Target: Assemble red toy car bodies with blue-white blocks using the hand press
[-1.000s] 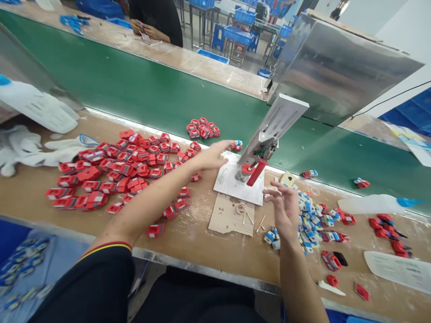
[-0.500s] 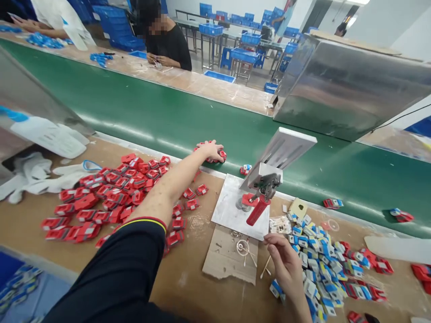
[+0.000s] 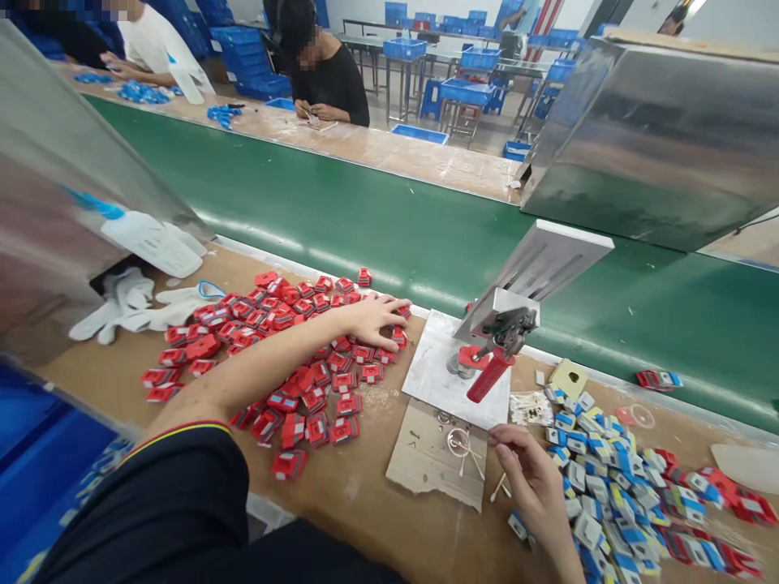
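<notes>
My left hand (image 3: 372,321) reaches across to the far edge of the table, fingers spread over several red plastic housings (image 3: 398,337). More red housings (image 3: 344,405), with grey edges, lie in a broad pile around and under my left forearm. My right hand (image 3: 531,478) hovers low, loosely curled with the thumb apart from the fingers, and I see nothing in it. It is just right of a torn piece of cardboard (image 3: 419,462) bearing cotton swabs (image 3: 467,456). Ahead stands a toggle clamp fixture with a red handle (image 3: 490,375) on a metal plate (image 3: 429,373); a red piece sits under the clamp.
A pile of white, blue and yellow small parts (image 3: 600,478) lies right of my right hand. The green conveyor belt (image 3: 365,211) runs behind the table. White gloves (image 3: 127,304) and squeeze bottles (image 3: 152,239) are at left. A co-worker (image 3: 332,77) sits across the belt.
My left hand has come back from the belt's edge onto the table, and the red housings under it have moved with it into the pile. My right hand stays near the cardboard. The view has shifted left.
</notes>
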Action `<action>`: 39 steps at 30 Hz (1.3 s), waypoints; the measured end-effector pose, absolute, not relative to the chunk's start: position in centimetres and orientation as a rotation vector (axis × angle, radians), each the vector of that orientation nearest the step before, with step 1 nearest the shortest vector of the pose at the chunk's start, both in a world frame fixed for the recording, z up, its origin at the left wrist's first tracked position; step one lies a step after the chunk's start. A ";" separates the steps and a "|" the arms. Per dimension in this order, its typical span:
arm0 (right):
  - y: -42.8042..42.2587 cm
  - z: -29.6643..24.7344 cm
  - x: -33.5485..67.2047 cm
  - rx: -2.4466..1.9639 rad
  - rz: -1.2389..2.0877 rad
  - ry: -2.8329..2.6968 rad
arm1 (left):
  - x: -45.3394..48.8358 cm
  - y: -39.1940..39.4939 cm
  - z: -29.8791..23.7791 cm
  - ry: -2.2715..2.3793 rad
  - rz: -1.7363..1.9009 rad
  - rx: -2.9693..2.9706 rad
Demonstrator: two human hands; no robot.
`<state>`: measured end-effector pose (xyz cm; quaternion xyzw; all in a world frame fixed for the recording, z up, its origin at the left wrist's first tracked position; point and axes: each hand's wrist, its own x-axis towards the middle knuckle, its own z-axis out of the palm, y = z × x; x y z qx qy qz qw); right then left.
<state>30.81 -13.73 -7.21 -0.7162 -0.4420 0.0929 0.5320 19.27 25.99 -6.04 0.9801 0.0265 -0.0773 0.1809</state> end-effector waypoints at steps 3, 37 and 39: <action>-13.6 -7.1 30.6 -1.699 0.228 -1.087 | 17.6 23.1 -6.6 -0.008 -0.224 2.776; -14.3 -6.9 30.4 -1.936 0.420 -1.324 | 9.6 5.9 -3.8 0.415 0.383 1.275; -13.8 -7.6 30.4 -1.936 0.395 -1.336 | 11.9 5.2 -5.9 0.403 0.361 1.256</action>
